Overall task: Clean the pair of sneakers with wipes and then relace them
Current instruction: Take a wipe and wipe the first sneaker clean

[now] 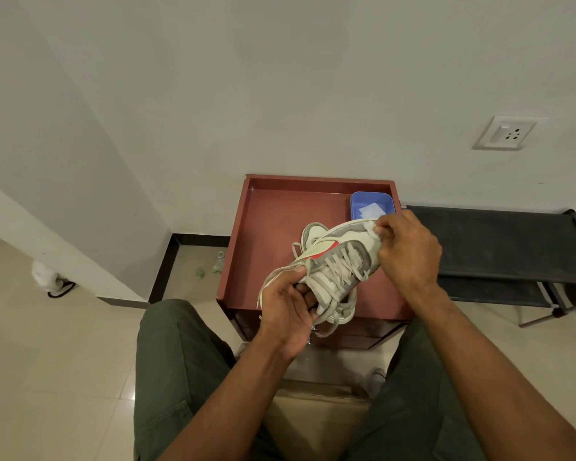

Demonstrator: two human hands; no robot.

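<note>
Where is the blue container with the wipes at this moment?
In the head view, the blue container sits in the far right corner of the reddish-brown tray, just beyond the right hand and the toe of the held sneaker.

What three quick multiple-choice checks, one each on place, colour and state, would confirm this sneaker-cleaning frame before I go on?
1. Where is the blue container?
A. On the floor
B. In the far right corner of the red-brown tray
C. On the black bench

2. What colour is the accent stripe on the held sneaker?
A. Green
B. Black
C. Red

3. How are the held sneaker's laces?
A. Threaded through the eyelets
B. Fully removed
C. Wrapped round the bench

Answers: 1 B, it sits against the tray's far right walls. 2 C, a red band runs along its side. 3 A, laces cross the tongue while the left hand grips the heel end and the right hand presses a white wipe to the toe.
</note>
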